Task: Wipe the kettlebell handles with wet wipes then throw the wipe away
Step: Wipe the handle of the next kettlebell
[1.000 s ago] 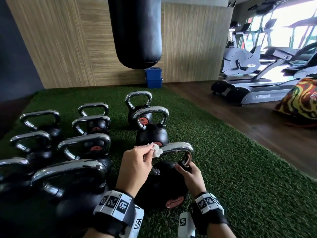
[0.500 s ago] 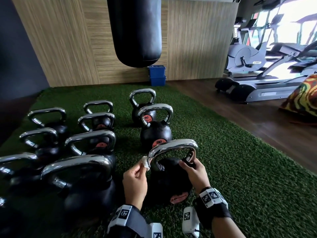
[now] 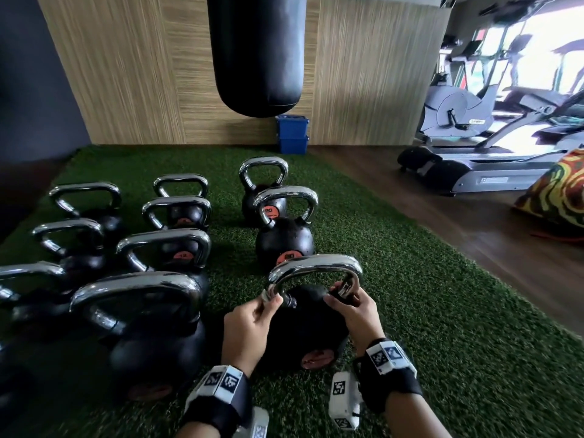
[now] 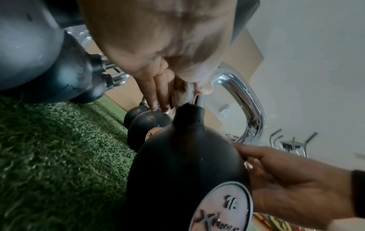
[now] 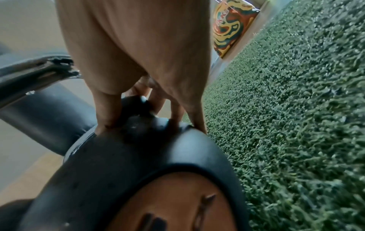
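On the green grass mat (image 3: pixel 426 311) sits a black kettlebell (image 3: pixel 303 330) right in front of the person. Its shiny handle (image 3: pixel 316 263) curves up over the ball. The left hand (image 3: pixel 249 327) pinches a small white wipe (image 3: pixel 268 297) onto the left leg of the handle, down low near the ball. The right hand (image 3: pixel 354 314) is curled around the right leg of the handle, with its thumb on the ball.

From the head, the wipe is only a tiny white bit past the fingertips. The left wrist view shows more: the wipe (image 4: pixel 182 95) is squeezed between the thumb and fingers (image 4: pixel 156 93), close to where the handle (image 4: pixel 245 100) joins the ball. It also shows a round label (image 4: pixel 223 207) on the ball. The right wrist view shows the right hand (image 5: pixel 138 62) with fingers spread on top of the ball, and an orange label (image 5: pixel 171 203) below.

More kettlebells (image 3: pixel 158 248) stand in rows on the left. A black punching bag (image 3: pixel 256 52) hangs above, a blue box (image 3: pixel 292 134) behind it.

A second ago, the wipe was up near the top left bend of the handle. Now it is lower, down the left leg. The right hand has stayed on its side.
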